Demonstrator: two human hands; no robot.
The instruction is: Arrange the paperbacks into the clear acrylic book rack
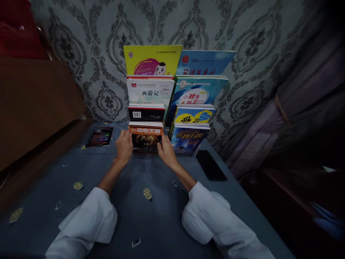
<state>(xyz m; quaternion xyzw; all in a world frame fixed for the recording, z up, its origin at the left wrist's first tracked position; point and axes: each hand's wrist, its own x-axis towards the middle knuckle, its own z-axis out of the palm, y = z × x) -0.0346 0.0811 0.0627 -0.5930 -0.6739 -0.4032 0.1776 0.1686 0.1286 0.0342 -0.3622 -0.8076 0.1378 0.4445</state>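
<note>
A book with a lion on its cover and an orange title band stands upright at the front of the left column of books. My left hand grips its left edge, and my right hand grips its right edge. Right behind it is a black book with a barcode, then a white book and a tall yellow-green book. Beside my right hand, a dark blue book fronts the right column, with a yellow and blue book behind it.
Farther back in the right column are a teal book and a blue book. A black phone lies on the blue cloth at right. A flat dark booklet lies at left, near a brown wooden panel.
</note>
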